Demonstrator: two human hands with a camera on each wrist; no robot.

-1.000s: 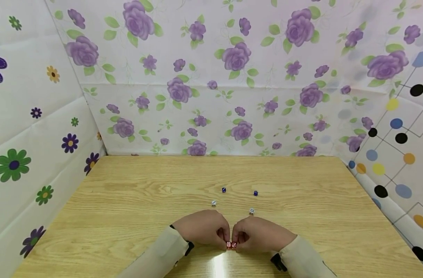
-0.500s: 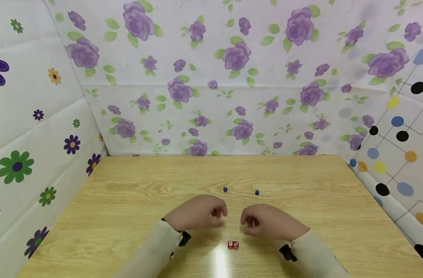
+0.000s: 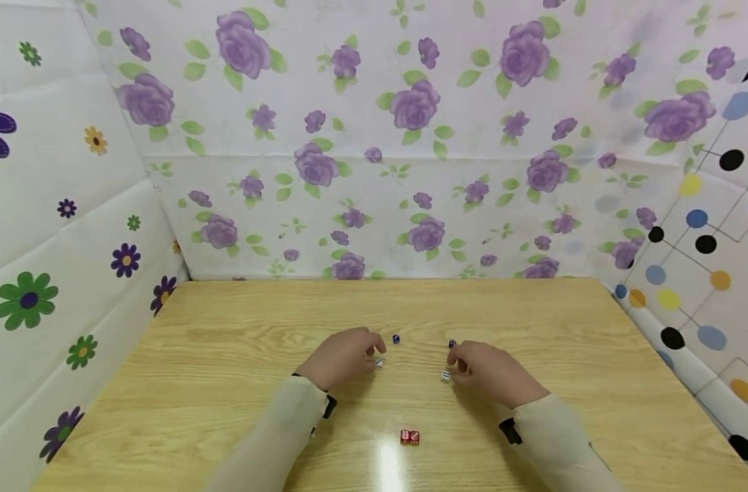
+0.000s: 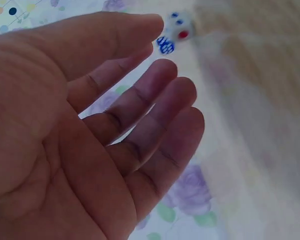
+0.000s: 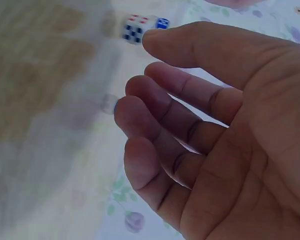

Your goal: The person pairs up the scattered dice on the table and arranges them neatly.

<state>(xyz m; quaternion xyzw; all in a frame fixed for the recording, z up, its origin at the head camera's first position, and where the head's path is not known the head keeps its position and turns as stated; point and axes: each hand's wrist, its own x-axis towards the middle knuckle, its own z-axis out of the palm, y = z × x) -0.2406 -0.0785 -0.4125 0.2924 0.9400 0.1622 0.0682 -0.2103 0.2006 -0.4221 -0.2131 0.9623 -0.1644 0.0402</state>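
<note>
My left hand (image 3: 341,358) is beside a white die (image 3: 379,363), thumb and forefinger parted around its left side. A dark blue die (image 3: 396,339) lies just beyond those fingertips. Over on the right, my right hand (image 3: 494,373) hovers with its fingertips close to a second white die (image 3: 445,376) and a second blue die (image 3: 452,344). Both wrist views show loosely bent fingers with nothing between them. The left wrist view has the white die (image 4: 184,25) past the thumb tip; the right wrist view shows the other white die (image 5: 133,30) by the thumb.
Two red dice (image 3: 410,437) sit side by side nearer the front of the wooden table (image 3: 238,328). Flower-patterned cloth (image 3: 374,123) hangs behind the table's far edge, with more patterned cloth at the left and right.
Both hands have let go of the red dice and moved forward and apart, to the white dice. The red dice stay side by side where they were released.
</note>
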